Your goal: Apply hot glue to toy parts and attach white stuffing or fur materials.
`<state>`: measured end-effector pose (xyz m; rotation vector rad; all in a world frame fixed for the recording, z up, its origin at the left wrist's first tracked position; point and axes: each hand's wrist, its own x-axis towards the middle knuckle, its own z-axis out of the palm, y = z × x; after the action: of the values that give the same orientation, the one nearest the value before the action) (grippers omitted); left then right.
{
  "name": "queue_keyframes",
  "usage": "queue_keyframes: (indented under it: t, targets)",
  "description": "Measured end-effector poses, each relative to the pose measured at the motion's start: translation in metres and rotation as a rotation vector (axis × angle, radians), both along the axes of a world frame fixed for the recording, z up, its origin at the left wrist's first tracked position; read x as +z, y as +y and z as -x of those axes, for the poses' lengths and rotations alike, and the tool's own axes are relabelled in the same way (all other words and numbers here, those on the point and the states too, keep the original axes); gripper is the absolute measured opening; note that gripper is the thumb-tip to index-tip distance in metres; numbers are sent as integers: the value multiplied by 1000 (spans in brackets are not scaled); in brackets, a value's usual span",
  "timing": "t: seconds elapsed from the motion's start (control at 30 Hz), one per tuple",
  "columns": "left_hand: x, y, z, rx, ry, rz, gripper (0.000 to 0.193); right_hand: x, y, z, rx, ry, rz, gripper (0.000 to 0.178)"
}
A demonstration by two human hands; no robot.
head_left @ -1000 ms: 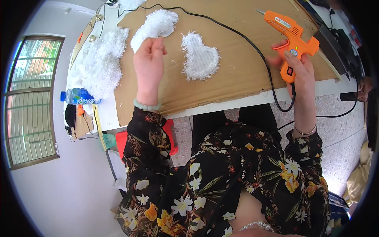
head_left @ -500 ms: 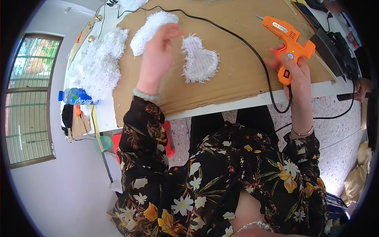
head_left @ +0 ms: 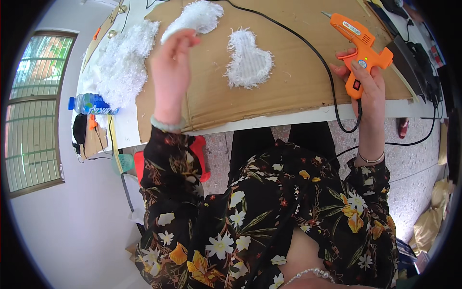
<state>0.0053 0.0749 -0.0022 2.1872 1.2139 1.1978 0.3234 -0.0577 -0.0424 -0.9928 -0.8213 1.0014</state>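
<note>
Right hand (head_left: pixel 372 90) fingers wrapped round glue gun (head_left: pixel 367 52). Left hand (head_left: pixel 171 70) fingers half-curled, can't tell if gripping. Aim nozzle (head_left: pixel 326 14) far, clear of white fringed piece (head_left: pixel 250 61).

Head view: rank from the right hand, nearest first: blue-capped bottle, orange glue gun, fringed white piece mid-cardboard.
1. Orange glue gun: held in the right hand.
2. Fringed white piece: left of that hand, on the cardboard.
3. Blue-capped bottle: far left.
</note>
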Motion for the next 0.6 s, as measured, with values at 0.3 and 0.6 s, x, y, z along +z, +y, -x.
queue_keyframes:
  t: [0.3, 0.6]
  targets:
    - [-16, -45, -30, -359, 386, -196, 39, 2, 0, 3, 18, -1, 17, 29]
    - [-4, -26, -35, -483, 744, -393, 50, 6, 1, 6, 9, -7, 30, 27]
